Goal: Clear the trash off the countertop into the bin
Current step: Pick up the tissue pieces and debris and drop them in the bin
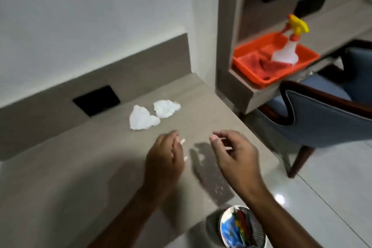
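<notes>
White crumpled tissues (pixel 154 114) lie far on the worktop (pixel 80 167), light and soft; pinch them anywhere. Left hand (pixel 164 164) and right hand (pixel 234 155) each pinch thin sticks. Bin (pixel 242 227) sits near right.

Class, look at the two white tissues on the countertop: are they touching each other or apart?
Cannot tell. In the head view the left tissue and the right tissue nearly meet at one corner, but blur hides whether the edges touch or a thin gap remains.
</notes>
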Action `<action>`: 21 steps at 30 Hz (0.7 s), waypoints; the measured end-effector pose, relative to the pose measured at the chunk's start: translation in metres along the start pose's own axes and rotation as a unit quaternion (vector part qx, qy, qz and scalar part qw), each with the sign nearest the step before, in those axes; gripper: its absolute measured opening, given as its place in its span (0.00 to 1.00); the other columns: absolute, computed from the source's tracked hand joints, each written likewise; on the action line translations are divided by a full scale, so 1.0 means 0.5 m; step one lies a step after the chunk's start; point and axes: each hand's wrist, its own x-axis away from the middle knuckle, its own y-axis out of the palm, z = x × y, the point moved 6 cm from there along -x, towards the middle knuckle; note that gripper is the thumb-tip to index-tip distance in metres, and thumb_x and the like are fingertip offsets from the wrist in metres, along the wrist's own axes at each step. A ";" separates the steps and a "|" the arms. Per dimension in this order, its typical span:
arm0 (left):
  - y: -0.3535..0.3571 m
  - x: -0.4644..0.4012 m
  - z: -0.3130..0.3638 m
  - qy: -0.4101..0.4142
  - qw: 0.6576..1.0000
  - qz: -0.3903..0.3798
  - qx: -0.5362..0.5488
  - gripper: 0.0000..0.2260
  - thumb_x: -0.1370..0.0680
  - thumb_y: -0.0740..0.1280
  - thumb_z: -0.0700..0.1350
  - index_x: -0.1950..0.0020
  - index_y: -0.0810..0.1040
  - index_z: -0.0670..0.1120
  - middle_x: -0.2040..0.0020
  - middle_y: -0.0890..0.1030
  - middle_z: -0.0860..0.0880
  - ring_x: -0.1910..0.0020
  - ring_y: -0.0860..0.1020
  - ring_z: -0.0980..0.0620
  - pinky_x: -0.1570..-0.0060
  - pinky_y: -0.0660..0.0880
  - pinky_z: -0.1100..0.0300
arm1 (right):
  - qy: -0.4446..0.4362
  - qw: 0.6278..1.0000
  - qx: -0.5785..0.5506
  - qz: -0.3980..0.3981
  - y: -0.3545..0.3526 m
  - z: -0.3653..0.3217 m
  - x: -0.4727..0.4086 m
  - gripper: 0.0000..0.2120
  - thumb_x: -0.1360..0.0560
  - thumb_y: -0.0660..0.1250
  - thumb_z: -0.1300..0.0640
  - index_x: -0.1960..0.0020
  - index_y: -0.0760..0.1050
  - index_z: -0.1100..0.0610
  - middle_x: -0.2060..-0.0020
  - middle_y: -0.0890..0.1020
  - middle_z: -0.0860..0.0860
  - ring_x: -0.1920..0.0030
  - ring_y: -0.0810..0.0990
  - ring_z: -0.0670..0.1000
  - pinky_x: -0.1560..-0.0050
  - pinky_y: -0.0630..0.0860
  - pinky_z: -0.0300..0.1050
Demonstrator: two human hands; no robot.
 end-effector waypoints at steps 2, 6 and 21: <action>-0.014 -0.106 -0.103 -0.046 0.992 -0.029 -0.115 0.15 0.22 0.63 0.43 0.36 0.77 0.41 0.43 0.81 0.38 0.46 0.80 0.37 0.45 0.78 0.49 | -0.056 0.991 0.108 -0.064 0.114 -0.046 -0.092 0.11 0.23 0.68 0.51 0.43 0.81 0.52 0.46 0.82 0.48 0.51 0.83 0.47 0.51 0.81 0.41; 0.036 -0.215 -0.268 -0.078 0.931 -0.229 -0.273 0.23 0.19 0.61 0.50 0.25 0.63 0.50 0.32 0.70 0.38 0.37 0.72 0.35 0.37 0.73 0.45 | -0.101 0.919 0.327 -0.198 0.360 -0.073 -0.227 0.23 0.24 0.67 0.52 0.32 0.70 0.58 0.32 0.72 0.58 0.35 0.73 0.61 0.38 0.74 0.53; -0.001 0.059 0.037 0.073 0.997 -0.011 0.026 0.11 0.24 0.65 0.43 0.53 0.87 0.46 0.53 0.88 0.48 0.51 0.82 0.51 0.48 0.75 0.60 | -0.050 0.990 0.116 0.070 -0.002 0.031 0.030 0.11 0.32 0.77 0.66 0.55 0.86 0.52 0.56 0.86 0.43 0.56 0.84 0.40 0.51 0.76 0.27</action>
